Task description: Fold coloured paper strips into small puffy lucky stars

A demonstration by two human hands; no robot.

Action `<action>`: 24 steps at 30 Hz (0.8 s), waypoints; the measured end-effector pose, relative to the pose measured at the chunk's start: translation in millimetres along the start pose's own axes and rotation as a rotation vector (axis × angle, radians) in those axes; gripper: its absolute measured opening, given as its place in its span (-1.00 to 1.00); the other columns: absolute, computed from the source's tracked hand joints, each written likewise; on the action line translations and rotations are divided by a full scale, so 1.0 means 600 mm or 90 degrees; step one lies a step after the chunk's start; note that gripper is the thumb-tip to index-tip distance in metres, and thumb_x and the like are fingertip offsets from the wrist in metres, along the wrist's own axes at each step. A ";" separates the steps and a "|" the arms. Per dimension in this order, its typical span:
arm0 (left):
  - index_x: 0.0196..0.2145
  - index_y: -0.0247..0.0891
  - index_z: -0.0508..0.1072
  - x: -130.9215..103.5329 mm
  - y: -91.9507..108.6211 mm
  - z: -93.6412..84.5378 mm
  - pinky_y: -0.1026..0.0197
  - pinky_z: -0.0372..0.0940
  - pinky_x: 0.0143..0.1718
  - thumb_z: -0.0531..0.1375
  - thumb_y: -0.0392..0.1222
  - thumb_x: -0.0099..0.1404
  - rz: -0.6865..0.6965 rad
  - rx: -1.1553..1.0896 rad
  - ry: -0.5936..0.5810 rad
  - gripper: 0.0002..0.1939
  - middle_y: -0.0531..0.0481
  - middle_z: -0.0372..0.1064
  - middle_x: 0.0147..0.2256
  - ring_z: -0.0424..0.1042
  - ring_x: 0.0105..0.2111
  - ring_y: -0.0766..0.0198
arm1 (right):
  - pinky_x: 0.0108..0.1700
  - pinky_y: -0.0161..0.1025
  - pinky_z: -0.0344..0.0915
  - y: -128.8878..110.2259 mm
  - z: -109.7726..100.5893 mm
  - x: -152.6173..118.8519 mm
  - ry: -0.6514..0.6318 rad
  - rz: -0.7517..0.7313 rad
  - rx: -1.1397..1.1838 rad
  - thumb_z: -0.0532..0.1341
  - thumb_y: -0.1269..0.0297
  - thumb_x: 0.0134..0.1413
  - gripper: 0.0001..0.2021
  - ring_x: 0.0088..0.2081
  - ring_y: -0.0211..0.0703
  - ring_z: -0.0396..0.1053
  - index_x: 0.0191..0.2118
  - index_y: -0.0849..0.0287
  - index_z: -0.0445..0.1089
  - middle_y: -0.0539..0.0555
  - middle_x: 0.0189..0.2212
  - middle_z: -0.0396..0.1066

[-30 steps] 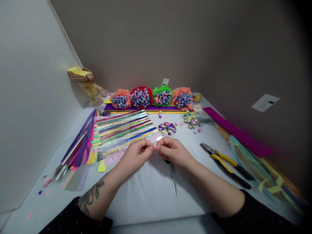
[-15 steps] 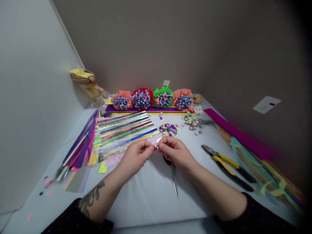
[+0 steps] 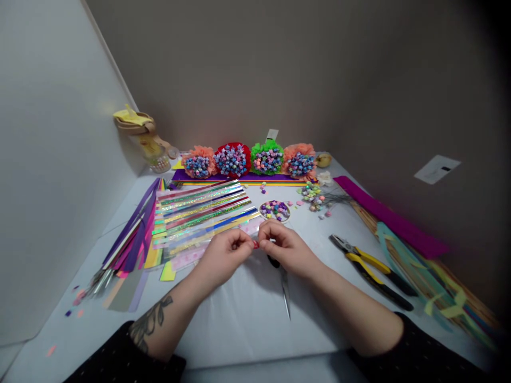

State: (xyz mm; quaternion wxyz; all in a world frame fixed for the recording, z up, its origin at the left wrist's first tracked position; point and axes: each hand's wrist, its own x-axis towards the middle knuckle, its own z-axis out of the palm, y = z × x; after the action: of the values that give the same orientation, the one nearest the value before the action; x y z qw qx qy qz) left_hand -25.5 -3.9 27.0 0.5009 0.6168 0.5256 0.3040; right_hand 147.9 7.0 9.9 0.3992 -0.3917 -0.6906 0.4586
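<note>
A small red piece shows between the fingertips of both hands, over the middle of the white table. My left hand pinches it from the left, thumb and forefinger pressed together. From the right, my right hand closes its fingertips on the same piece. Scissors lie partly beneath my right hand, their blades pointing toward me. Just beyond the hands is a round dish of small colourful paper stars. Striped shiny paper strips are spread to the left of the dish.
Yellow-black pliers lie at the right, near a magenta strip and sticks. Several star bouquets stand at the back. Loose strips and a jar are on the left, wire-stemmed stars back right.
The fingertips of both hands have drawn slightly closer together around the red piece, and less of it shows. Both hands still pinch it.
</note>
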 end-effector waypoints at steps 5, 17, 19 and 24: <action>-0.55 -0.28 0.36 -0.001 0.002 0.000 0.29 0.12 -0.46 0.11 -0.21 0.10 0.003 0.010 0.005 -0.87 0.07 0.29 -0.55 0.22 -0.51 0.35 | -0.30 -0.26 0.17 -0.001 0.002 0.000 0.039 0.030 -0.044 0.13 0.35 -0.01 -0.90 -0.36 -0.21 0.24 -0.50 0.15 0.26 0.00 -0.45 0.24; -0.55 -0.28 0.35 0.001 -0.001 0.002 0.28 0.11 -0.44 0.11 -0.17 0.12 0.012 0.029 0.012 -0.84 0.07 0.28 -0.55 0.21 -0.50 0.34 | -0.39 -0.31 0.15 -0.004 0.009 -0.008 0.064 0.005 -0.133 0.18 0.40 -0.02 -0.92 -0.38 -0.23 0.23 -0.49 0.16 0.31 0.01 -0.45 0.25; -0.56 -0.28 0.34 0.000 0.000 0.000 0.28 0.11 -0.44 0.10 -0.18 0.12 0.017 0.020 0.011 -0.83 0.09 0.26 -0.55 0.21 -0.50 0.34 | -0.40 -0.31 0.16 -0.006 0.008 -0.006 0.068 0.035 -0.073 0.21 0.32 -0.02 -0.96 -0.41 -0.24 0.23 -0.43 0.15 0.35 -0.01 -0.48 0.26; -0.55 -0.27 0.35 -0.001 0.003 -0.002 0.29 0.09 -0.47 0.11 -0.15 0.13 0.000 0.003 0.020 -0.82 0.10 0.25 -0.56 0.19 -0.53 0.36 | -0.61 -0.37 -0.02 -0.001 0.005 -0.002 0.030 0.209 0.173 0.25 0.05 -0.07 -0.73 -0.64 -0.38 0.06 -0.42 0.17 0.32 -0.13 -0.66 0.14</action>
State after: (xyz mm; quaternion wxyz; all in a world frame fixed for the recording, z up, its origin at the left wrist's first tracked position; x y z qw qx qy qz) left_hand -26.3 -4.2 29.0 0.4910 0.6131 0.5341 0.3129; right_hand 145.7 5.0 9.6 0.3844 -0.4516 -0.5399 0.5973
